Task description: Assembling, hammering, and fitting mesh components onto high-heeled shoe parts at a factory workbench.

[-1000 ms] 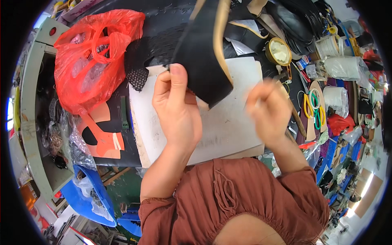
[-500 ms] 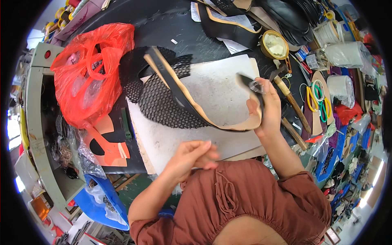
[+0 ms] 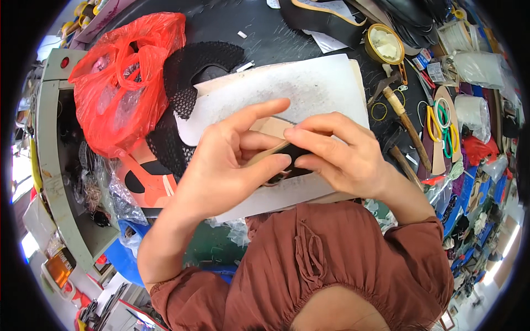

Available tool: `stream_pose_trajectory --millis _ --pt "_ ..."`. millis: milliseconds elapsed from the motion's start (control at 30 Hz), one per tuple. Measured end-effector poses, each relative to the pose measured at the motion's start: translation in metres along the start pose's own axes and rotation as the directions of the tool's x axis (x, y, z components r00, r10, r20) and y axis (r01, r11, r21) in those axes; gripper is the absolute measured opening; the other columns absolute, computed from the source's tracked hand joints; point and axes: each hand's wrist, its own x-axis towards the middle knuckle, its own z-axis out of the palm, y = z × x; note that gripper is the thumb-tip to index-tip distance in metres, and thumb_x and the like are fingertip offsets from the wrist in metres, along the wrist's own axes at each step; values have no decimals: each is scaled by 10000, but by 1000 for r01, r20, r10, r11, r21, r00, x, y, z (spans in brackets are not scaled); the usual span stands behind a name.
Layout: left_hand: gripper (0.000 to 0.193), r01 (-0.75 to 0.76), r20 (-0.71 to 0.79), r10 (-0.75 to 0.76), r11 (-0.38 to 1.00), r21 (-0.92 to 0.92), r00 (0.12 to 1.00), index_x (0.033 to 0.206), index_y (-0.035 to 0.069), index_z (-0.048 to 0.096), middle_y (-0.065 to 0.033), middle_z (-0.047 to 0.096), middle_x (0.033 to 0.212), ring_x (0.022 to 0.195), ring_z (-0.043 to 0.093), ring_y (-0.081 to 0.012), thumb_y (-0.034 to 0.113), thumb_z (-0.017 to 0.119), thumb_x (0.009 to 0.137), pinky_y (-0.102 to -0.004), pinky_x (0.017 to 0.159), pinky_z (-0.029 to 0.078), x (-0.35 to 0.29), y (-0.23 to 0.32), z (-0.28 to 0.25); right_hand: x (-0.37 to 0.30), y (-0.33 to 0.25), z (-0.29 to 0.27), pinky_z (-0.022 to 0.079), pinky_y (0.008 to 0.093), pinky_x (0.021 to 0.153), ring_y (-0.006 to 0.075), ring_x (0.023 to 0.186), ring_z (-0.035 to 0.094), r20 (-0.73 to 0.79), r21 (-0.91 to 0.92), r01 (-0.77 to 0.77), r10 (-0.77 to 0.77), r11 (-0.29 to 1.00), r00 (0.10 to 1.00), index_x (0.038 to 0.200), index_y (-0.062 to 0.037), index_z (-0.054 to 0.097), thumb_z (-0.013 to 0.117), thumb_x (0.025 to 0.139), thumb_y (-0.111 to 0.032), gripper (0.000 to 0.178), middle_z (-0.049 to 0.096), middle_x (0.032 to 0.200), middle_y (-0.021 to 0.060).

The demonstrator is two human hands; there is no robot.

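Observation:
A black leather strip with a tan lining (image 3: 271, 126), which looks like part of a shoe upper, is held over the white sheet (image 3: 326, 83). My left hand (image 3: 218, 163) grips it between thumb and lower fingers, its index finger stretched out above. My right hand (image 3: 348, 157) pinches the strip's edge with thumb and fingertips, close to my left thumb. Much of the strip is hidden behind my hands. Black perforated pieces (image 3: 185, 69) lie at the sheet's left side, partly covered by my left hand.
A red plastic bag (image 3: 118, 94) and coral cut-outs (image 3: 144, 179) lie at the left. Along the right are a tub of pale paste (image 3: 385, 45), a hammer (image 3: 407, 131) and yellow-handled scissors (image 3: 433, 124). More black leather (image 3: 331, 25) is at the back.
The strip has come down closer to my body and turned. My left hand has risen from the front edge and taken hold of it; my right hand has moved left to its edge.

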Motion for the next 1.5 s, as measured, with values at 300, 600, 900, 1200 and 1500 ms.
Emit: stream_pose_trajectory --millis 300,600,900,1200,1500 --pt "540 144 159 -106 958 -247 982 1337 -37 381 12 599 684 521 447 1 49 562 836 -158 448 314 1 -10 -18 15 -5 -3 495 328 686 232 807 580 50 -185 200 -194 962 980 892 -71 648 723 558 -56 343 597 940 61" --pt "406 176 149 -156 975 -136 977 1236 -44 488 -60 663 838 733 600 -59 60 566 851 -178 650 464 4 -21 -17 8 4 6 472 349 708 233 766 591 118 -248 408 -390 879 913 769 -13 555 617 603 -87 191 587 834 82" --pt "303 -610 159 618 640 467 770 1057 -19 608 -129 646 961 883 626 -214 180 642 832 -291 797 477 1 -26 -26 7 20 -6 456 323 586 232 642 561 111 -183 365 -350 913 930 782 11 534 621 625 -36 186 590 833 126" --pt "259 -679 319 910 -58 731 266 804 -46 644 -147 624 814 612 599 -206 3 650 550 -288 548 503 6 -50 -10 -7 31 -4 440 313 616 234 676 570 11 -169 347 -350 922 937 818 -14 564 669 618 3 226 607 856 112" --pt "190 -568 413 876 -214 795 249 782 -23 650 -96 534 835 738 652 -253 -12 665 593 -310 577 516 -4 -58 3 11 -24 -22 412 309 625 217 689 550 166 -154 70 -44 986 985 836 -45 635 703 623 -14 226 600 820 60"
